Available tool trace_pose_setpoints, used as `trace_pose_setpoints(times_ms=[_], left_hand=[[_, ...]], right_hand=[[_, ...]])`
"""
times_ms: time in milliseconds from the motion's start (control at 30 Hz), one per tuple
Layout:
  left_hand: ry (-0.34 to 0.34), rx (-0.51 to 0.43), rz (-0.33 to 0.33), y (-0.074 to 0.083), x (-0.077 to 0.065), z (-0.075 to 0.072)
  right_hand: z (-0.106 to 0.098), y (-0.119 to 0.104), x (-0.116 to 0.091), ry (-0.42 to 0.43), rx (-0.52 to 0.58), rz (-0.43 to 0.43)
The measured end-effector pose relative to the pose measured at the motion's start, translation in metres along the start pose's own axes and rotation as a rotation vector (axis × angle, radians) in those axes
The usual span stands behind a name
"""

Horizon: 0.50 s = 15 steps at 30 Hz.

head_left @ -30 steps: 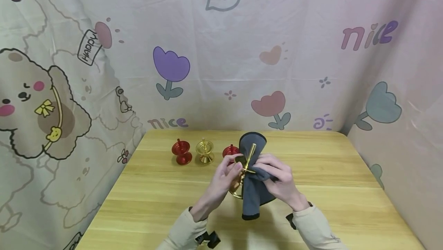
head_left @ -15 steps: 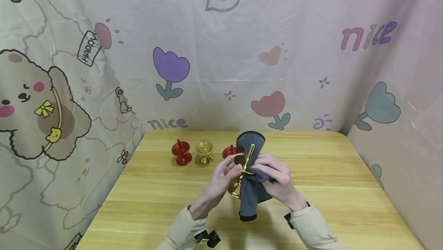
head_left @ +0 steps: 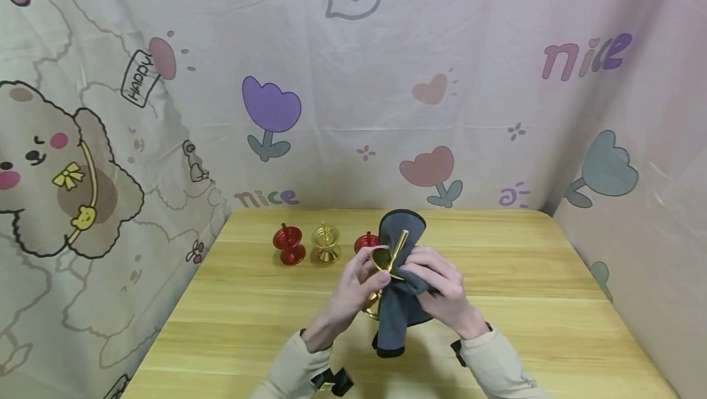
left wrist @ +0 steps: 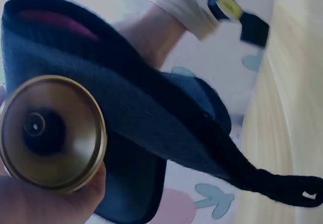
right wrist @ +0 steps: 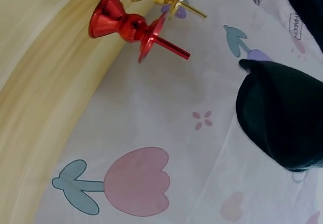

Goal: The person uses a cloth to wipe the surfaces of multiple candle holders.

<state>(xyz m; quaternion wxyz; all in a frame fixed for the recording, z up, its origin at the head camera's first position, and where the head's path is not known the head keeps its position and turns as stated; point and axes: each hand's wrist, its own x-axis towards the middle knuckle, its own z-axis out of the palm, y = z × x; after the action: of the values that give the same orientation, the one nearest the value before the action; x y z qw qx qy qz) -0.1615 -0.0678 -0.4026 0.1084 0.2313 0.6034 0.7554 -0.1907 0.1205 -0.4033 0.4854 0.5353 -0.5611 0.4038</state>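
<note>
In the head view my left hand [head_left: 353, 285] holds a shiny gold candle holder [head_left: 381, 258] by its dish, thumb at the near side of the rim and fingers behind. The holder is tilted above the table, its post leaning to the upper right. My right hand [head_left: 444, 282] pinches a dark grey cloth [head_left: 393, 322] with black edging, bunched against the right side of the dish. Part of the stem is hidden behind the cloth. From the left wrist, the hollow round base [left wrist: 81, 153] of the holder faces the camera, with the cloth [left wrist: 136, 103] behind it.
Toward the back of the wooden table [head_left: 497, 301] stand a red candle holder [head_left: 290, 245], a gold one [head_left: 327, 244] and another red one [head_left: 367, 240], the last partly covered by the hand and cloth. A printed curtain [head_left: 342, 80] hangs behind the table.
The held candle holder has turned slightly, so more of its dish's inside shows. The cloth's lower end has swung a little left. Both hands keep their grips.
</note>
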Motion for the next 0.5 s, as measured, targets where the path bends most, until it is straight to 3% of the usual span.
trace_pose_setpoints(times_ms=[67,133,267,333,433,500], left_hand=[[-0.022,-0.036,-0.033,0.001,0.001,-0.002],[-0.014,0.029,-0.031,0.001,0.001,-0.002],[0.1,0.253,0.007,0.0,-0.001,0.005],[0.158,0.302,0.02,0.0,-0.003,0.009],[0.184,0.262,0.031,0.001,-0.004,0.012],[0.15,0.189,0.035,0.002,-0.003,0.011]], right_hand=[[0.001,0.0,0.001,0.01,0.007,0.002],[0.0,0.0,0.001,0.004,-0.015,0.009],[-0.001,0.0,-0.001,-0.034,-0.089,0.003],[-0.001,0.0,-0.002,-0.045,-0.111,-0.006],[-0.001,0.0,-0.002,-0.05,-0.11,-0.014],[-0.001,-0.001,-0.001,-0.042,-0.091,-0.014]])
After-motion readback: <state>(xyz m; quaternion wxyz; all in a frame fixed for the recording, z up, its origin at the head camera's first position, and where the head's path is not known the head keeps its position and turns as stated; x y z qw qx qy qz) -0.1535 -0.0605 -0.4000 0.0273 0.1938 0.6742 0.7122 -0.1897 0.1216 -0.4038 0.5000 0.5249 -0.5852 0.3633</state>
